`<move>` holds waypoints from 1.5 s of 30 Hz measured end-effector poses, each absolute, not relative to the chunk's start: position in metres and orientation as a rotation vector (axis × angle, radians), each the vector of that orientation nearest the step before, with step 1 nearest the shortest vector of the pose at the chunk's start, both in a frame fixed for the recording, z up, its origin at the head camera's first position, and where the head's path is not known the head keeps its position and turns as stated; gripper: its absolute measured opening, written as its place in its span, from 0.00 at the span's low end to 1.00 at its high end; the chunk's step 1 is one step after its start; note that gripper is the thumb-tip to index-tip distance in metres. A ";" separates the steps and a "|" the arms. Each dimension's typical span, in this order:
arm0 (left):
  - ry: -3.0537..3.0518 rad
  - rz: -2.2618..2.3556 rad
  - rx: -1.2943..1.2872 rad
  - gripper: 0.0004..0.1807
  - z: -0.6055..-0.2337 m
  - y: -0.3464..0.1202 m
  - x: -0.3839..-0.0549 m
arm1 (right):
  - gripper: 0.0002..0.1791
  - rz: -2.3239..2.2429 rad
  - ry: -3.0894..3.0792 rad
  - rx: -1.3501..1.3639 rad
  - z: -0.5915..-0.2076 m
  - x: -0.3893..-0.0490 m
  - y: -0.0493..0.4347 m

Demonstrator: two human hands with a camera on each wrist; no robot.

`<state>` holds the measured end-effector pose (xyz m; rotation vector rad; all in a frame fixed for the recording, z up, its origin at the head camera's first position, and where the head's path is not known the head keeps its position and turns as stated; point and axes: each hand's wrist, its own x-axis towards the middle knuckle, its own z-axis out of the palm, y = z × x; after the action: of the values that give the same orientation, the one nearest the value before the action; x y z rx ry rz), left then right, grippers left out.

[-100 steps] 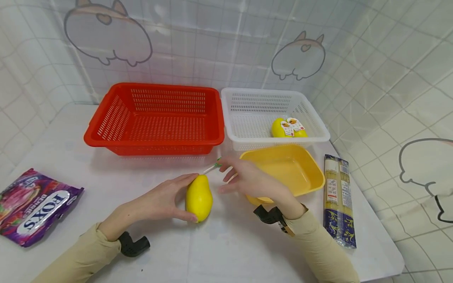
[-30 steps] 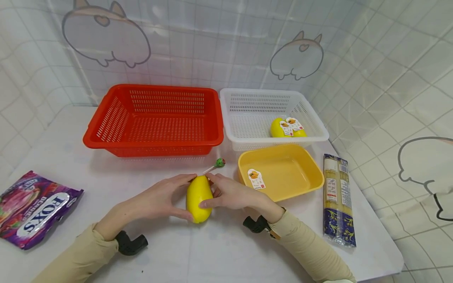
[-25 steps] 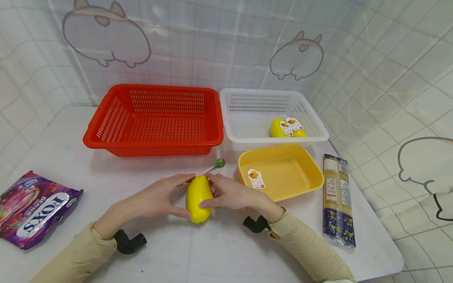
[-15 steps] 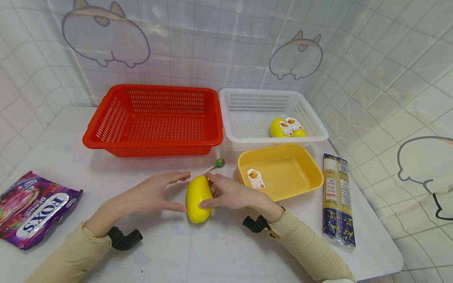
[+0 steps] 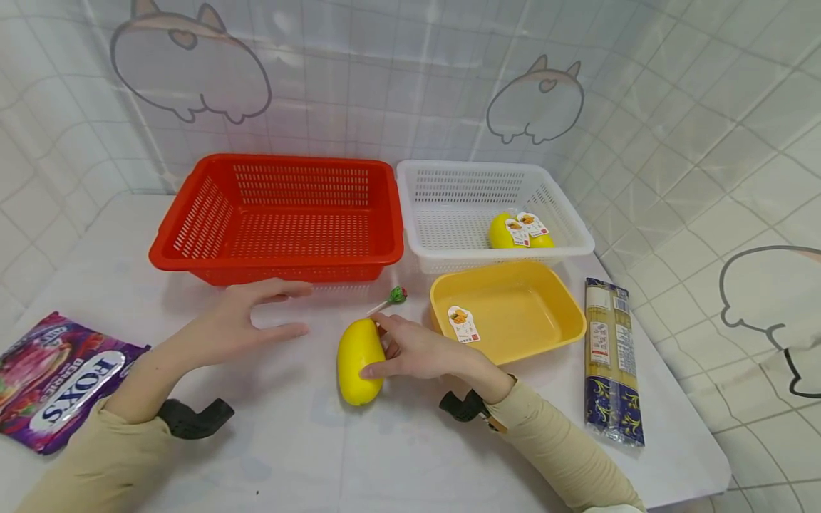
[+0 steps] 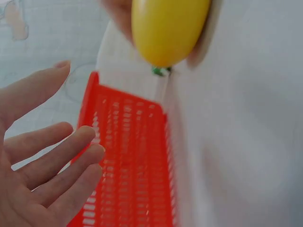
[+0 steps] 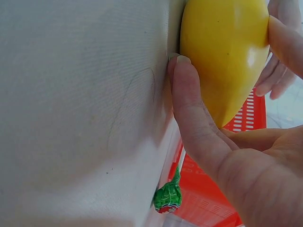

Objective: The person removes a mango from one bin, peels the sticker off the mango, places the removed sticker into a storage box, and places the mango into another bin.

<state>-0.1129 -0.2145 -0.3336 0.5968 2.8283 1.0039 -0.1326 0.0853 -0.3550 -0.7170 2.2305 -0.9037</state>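
Note:
A yellow mango [image 5: 360,361] lies on the white table in front of the person. My right hand [image 5: 420,347] grips its right side, the thumb on the near face and the fingers round the far side, as the right wrist view also shows. Apart from the mango, my left hand [image 5: 246,324] hovers over the table before the red basket [image 5: 282,269], fingers spread and nothing in them. Just beyond the mango lies a lollipop [image 5: 398,294] in a green wrapper. In the left wrist view the mango [image 6: 170,28] is clear of the left fingers.
A white basket [image 5: 442,253] behind holds yellow fruit [image 5: 502,231] with stickers. Before it stands a yellow tray [image 5: 545,306] with a mango sticker [image 5: 463,324] on its wall. A purple FOX'S bag [image 5: 64,385] lies left, a pasta pack [image 5: 612,363] right.
My right hand has come in from the yellow tray to hold the mango. My left hand has let go of the mango and moved left and away, towards the red basket.

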 end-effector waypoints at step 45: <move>2.923 1.106 -0.266 0.60 -0.331 -0.334 -0.147 | 0.48 -0.976 2.211 -0.600 -0.357 -0.128 0.080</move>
<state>-0.1472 -0.3336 -0.3313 -0.2658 2.9227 1.1059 -0.1284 0.0803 -0.3571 -0.5997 2.2107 -0.9759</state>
